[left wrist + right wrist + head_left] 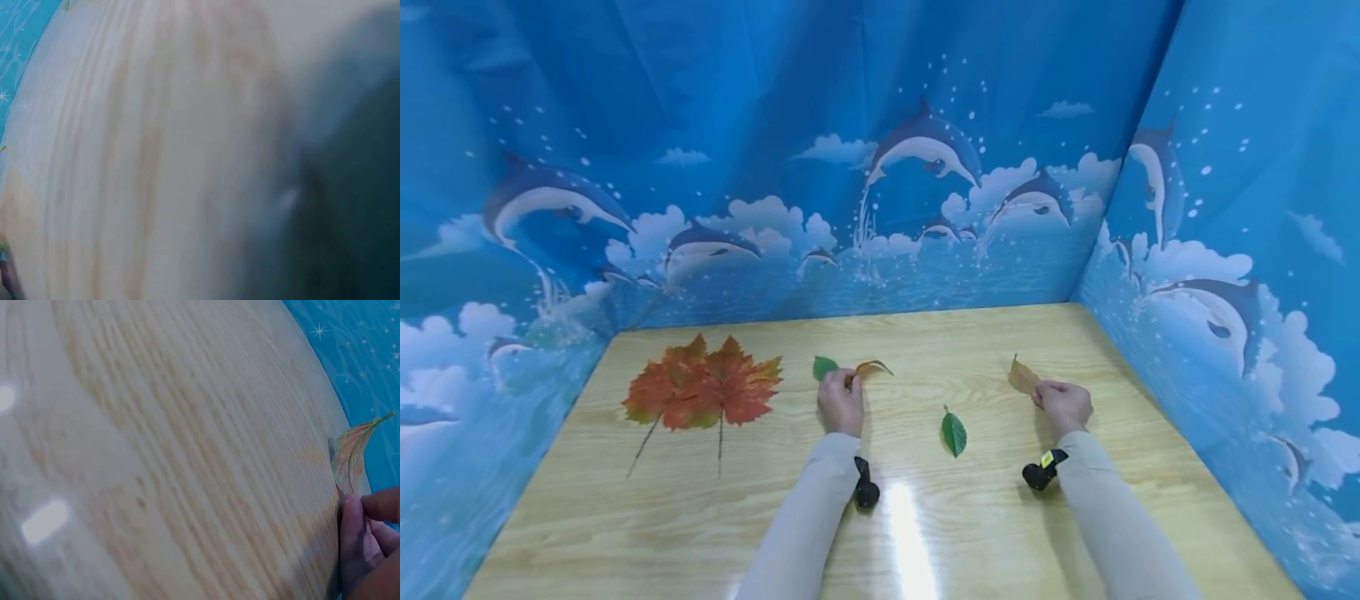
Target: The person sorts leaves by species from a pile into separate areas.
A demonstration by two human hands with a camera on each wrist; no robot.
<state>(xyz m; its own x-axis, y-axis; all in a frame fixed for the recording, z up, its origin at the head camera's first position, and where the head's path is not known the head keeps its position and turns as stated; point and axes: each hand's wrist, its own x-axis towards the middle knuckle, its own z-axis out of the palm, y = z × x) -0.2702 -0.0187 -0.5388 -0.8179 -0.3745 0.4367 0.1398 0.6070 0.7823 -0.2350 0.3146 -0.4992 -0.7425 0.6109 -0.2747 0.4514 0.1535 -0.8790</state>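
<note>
My left hand (pixel 841 404) is at the middle back of the table, its thumb and forefinger pinching a curled orange-brown leaf (pixel 874 366) that sticks out to the right. Just beyond its fingertips lies a green leaf (pixel 824 367), partly covered by the hand. In the left wrist view, the brown leaf (pixel 17 203) shows only at the left edge, and much is blurred. Over on the right, my right hand (pixel 1064 406) pinches a yellow-brown leaf (pixel 1022 377) by one end; the right wrist view shows this leaf (pixel 353 453) raised above thumb and finger, stem outward.
Between the hands a second green leaf (pixel 953 433) lies on the wooden table (pixel 970 525). Two large red-orange maple leaves (pixel 700 387) with long stems overlap at the left. Blue dolphin-print curtains (pixel 760 108) border the table at the back and sides.
</note>
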